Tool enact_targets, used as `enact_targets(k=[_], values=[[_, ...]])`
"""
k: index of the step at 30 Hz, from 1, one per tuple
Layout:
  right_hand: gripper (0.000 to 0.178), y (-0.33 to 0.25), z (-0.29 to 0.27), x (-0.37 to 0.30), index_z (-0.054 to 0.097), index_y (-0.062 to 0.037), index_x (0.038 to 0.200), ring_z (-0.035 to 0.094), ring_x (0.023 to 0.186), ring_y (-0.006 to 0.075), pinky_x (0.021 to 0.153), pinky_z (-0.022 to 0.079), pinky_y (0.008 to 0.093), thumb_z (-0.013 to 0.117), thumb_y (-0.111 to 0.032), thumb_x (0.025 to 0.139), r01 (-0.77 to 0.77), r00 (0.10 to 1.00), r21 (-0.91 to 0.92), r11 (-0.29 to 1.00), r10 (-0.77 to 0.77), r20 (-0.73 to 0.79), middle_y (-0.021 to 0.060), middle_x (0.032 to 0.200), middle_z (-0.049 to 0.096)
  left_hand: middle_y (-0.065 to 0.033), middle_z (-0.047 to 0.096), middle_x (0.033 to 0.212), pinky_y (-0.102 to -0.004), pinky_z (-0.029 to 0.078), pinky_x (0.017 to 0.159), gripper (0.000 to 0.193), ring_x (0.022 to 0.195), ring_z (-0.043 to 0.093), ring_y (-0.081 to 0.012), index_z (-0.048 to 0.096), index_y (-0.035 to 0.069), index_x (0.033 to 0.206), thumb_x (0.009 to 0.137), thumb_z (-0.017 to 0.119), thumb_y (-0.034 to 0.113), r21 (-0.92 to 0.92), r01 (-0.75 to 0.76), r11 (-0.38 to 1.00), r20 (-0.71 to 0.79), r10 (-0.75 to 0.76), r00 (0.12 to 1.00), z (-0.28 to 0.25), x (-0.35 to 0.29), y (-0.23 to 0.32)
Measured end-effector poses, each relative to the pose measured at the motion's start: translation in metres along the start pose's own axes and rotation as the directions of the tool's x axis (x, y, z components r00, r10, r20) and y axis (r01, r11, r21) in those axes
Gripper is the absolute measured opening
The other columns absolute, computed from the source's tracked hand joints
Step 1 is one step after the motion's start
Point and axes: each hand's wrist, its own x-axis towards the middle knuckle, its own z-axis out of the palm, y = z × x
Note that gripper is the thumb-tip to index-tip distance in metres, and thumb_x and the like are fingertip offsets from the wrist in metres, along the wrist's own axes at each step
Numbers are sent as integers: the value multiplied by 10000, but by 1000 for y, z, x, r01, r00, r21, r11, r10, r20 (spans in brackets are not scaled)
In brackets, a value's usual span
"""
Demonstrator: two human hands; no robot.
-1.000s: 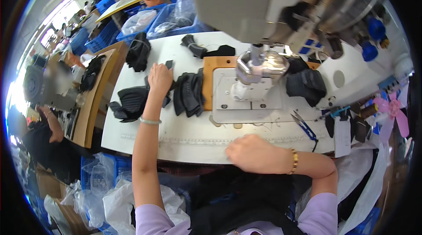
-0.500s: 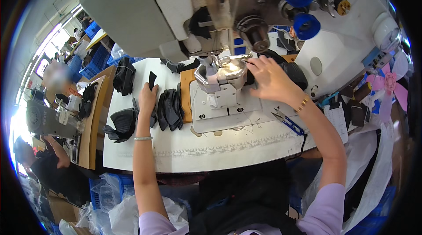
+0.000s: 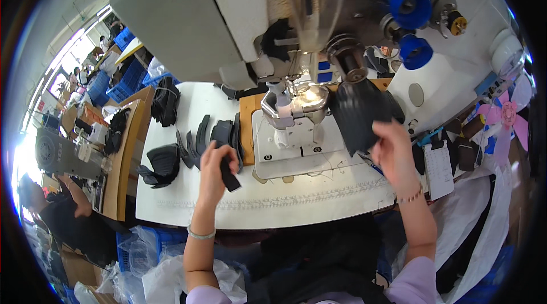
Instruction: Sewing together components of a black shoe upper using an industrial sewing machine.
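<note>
My left hand (image 3: 214, 174) is closed on a narrow black fabric strip (image 3: 230, 179), above the near left of the table. My right hand (image 3: 394, 153) grips the near right edge of a wide black fabric piece (image 3: 354, 113), which is smeared by motion. This piece hangs just right of the sewing machine's shiny metal arm end (image 3: 297, 102). Close to my left hand, several curved black strips (image 3: 200, 135) lie on the white table (image 3: 273, 204). A black padded, ribbed piece (image 3: 163, 163) rests farther left.
Overhead is the grey sewing machine head (image 3: 171, 25), with blue tension knobs (image 3: 410, 7) at upper right. A bundle of black pieces (image 3: 165, 102) stands at the table's far left. At right hangs a white notepad (image 3: 437, 170). Another person (image 3: 68, 213) sits at a machine on the left.
My left hand has come nearer and to the right, carrying a strip. My right hand has left the metal arm end and moved right and nearer with the wide black piece.
</note>
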Motion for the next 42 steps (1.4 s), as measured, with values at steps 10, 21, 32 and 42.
enact_targets(k=[10,21,32,42], values=[[63,46,-11,-67,617,-50,968,469,492,62,437,334,214,631,-91,922,-524,852,168,835,520,70,-13,751,597,-86,574,858,-265,430,606,241,699,508,-111,526,19,979,1036,486,250,-56,311,949,219,-292,931,50,-40,-27],[359,101,-2,-39,591,-32,797,490,421,76,396,352,263,717,-357,887,-176,978,-271,946,198,57,30,553,566,38,466,747,-199,293,481,170,531,371,-35,489,56,988,910,624,-13,28,193,981,107,-195,975,55,-26,-46],[871,68,8,-23,392,-195,1446,362,1362,352,1086,294,507,786,-190,669,827,554,-560,-42,-99,826,197,1485,363,1,553,719,-213,363,487,120,536,475,-68,546,7,989,920,635,47,43,241,969,205,-245,948,74,-14,-49],[895,17,2,15,508,-228,1382,433,1215,342,1069,309,502,773,-97,537,820,562,-563,-101,-44,826,146,1275,483,-40,540,839,-237,390,539,376,622,466,-87,477,-29,1280,1029,509,250,-195,177,965,4,-180,984,45,-25,-53]])
